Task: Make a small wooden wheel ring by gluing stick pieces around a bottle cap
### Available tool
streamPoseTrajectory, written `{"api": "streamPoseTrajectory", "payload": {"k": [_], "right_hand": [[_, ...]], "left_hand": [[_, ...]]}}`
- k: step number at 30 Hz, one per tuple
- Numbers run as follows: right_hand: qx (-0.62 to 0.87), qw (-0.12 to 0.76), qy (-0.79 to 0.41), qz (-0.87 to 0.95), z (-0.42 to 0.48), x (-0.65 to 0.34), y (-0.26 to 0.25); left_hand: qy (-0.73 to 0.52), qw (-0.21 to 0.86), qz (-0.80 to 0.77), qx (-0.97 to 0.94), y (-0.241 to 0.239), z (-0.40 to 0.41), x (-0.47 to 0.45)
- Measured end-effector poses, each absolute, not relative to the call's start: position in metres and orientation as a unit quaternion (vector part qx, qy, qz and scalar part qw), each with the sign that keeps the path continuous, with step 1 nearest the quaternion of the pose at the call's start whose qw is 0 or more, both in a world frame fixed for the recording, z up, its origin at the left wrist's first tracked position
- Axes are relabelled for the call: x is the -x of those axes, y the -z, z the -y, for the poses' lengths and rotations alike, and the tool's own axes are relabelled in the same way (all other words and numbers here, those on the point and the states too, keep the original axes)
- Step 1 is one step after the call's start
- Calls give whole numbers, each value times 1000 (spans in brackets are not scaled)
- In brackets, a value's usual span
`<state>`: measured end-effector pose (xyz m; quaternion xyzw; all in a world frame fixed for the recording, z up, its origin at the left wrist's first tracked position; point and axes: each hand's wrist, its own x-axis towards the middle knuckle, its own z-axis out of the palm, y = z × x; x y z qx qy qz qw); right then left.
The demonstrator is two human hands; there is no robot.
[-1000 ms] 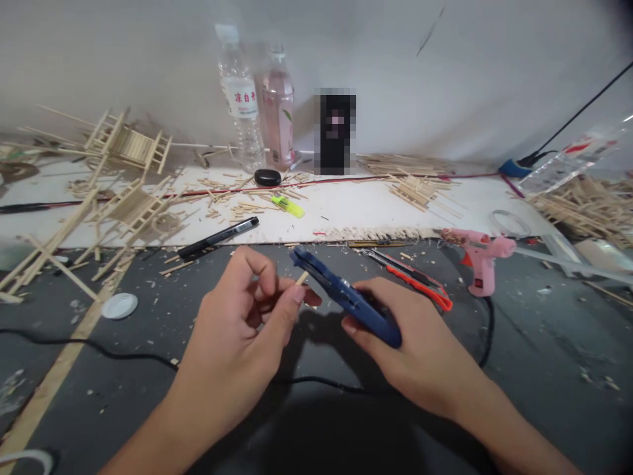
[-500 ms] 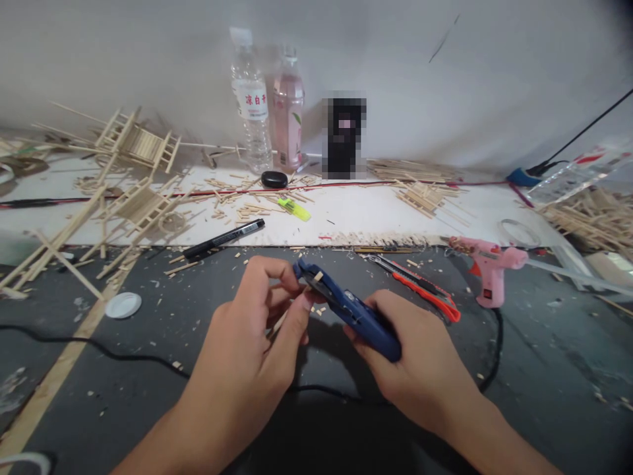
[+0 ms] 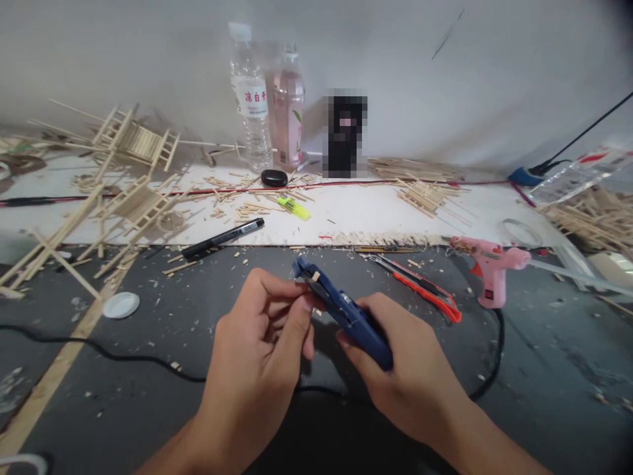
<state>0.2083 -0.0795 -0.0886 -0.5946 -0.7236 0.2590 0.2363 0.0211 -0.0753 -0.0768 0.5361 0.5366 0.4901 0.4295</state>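
Observation:
My right hand (image 3: 403,359) is wrapped round the handle of a blue hand cutter (image 3: 363,330), whose head points up and left. A small pale end of wood (image 3: 315,277) shows at the cutter's jaws. Thumb and forefinger of my left hand (image 3: 262,356) are pinched together right beside the jaws, on a thin wooden stick that is almost wholly hidden by the fingers. Both hands are held over the dark tabletop (image 3: 163,409).
A red utility knife (image 3: 425,293) and a pink glue gun (image 3: 492,270) lie to the right. Small stick-built frames (image 3: 141,204) stand at the left near a black marker (image 3: 222,239). Two bottles (image 3: 289,112) stand by the wall. A black cable (image 3: 148,359) crosses the table.
My left fingers have drawn in closer, and the stick seen under them before is now hidden. My right hand and the cutter have shifted slightly left and down.

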Motion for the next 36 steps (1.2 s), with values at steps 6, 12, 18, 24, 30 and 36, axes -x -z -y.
{"api": "streamPoseTrajectory", "payload": {"k": [6,12,18,24,30,36], "right_hand": [[590,238,-265,725,81,-208,89],[597,230,-282,715,82,-207,91],[618,211,-275,705,82,-206,92],[632,187,-229,717,75,-212,90],[629,151,-188,739,69,-217,89],[626,141,-204,739,71,-217,87]], "left_hand": [[-491,436,-538,-529,76,74,-23],[-492,440,-541,-522,76,74,-25],[-501,453,-529,-514,76,73,-25],[-511,443,-506,-535,83,72,-24],[-376,222,-516,-737,79,67,-12],[-300,131,-538,-777,72,67,-6]]}}
